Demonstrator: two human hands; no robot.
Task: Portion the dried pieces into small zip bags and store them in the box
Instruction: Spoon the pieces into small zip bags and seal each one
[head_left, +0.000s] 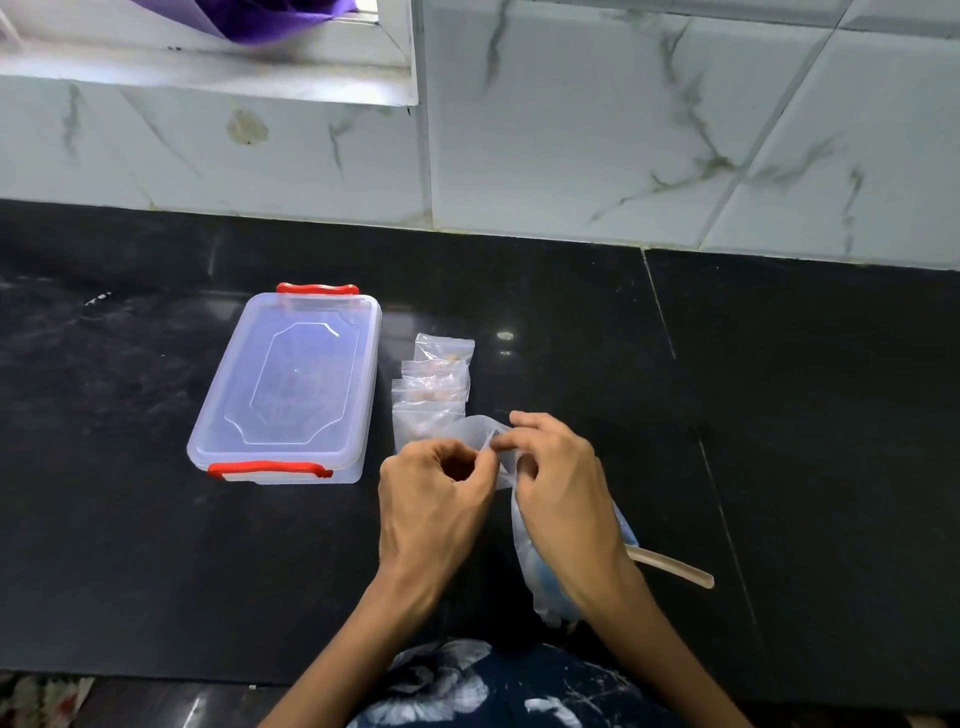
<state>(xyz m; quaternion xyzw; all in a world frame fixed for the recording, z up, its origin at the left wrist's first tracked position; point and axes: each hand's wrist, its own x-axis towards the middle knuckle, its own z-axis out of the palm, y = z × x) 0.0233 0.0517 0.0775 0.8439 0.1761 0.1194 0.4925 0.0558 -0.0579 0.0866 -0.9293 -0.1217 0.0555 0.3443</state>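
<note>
L hand (434, 486) & R hand (558, 475) both pinch thin crinkly clear zip bag (480, 431); rectangular translucent box (285, 387) w/ lid on

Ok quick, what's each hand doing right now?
Left hand: fingers curled, pinching the edge of the small zip bag.
Right hand: pinching the same bag's edge from the other side.

Both hands (498, 483) on small zip bag (488, 436)

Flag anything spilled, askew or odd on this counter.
Nothing spilled. The filled zip bags lie overlapped beside the box, whose lid is on. Both hands, left hand and right hand, pinch a small bag.
</note>
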